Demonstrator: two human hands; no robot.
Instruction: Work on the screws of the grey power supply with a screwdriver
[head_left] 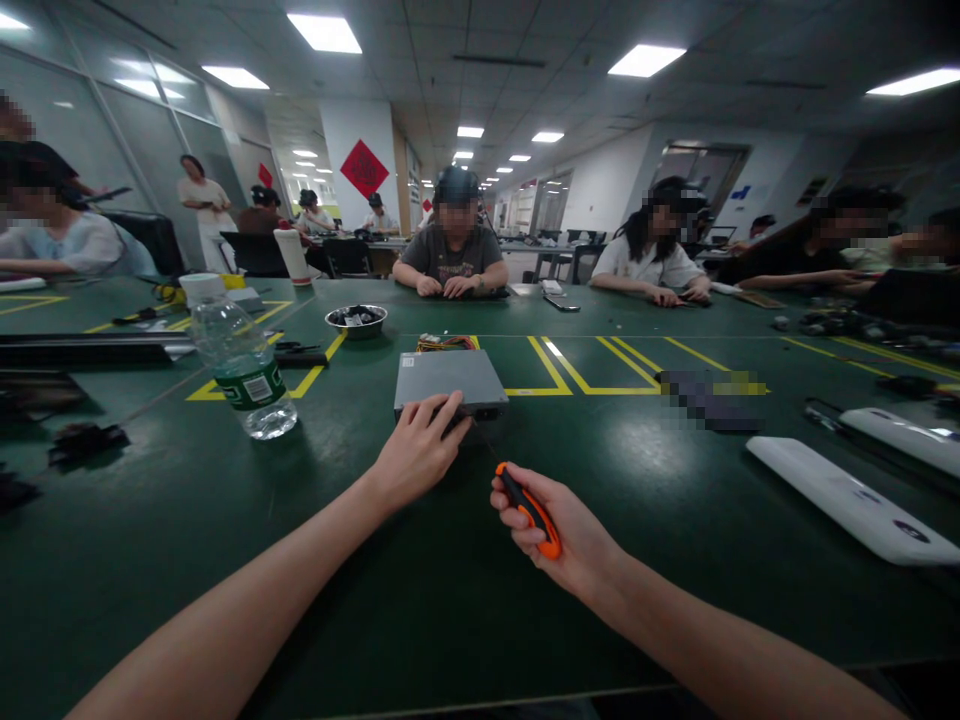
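A grey metal computer power supply (450, 372) lies on the green table in front of me, with coloured cables (442, 342) at its far side. My left hand (420, 440) rests on its near edge, fingers stretched out and a little apart over the top. My right hand (559, 525) is closed around the orange and black handle of a screwdriver (531, 510). Its thin shaft points up and left towards the near face of the power supply. Whether the tip touches that face, I cannot tell.
Left of the power supply stands a clear water bottle (255, 365); behind it is a metal bowl (356, 319) of small dark parts. White casings (847, 495) lie at right. Yellow tape (555, 370) marks the table (360, 640). A person (454, 250) sits opposite, others around.
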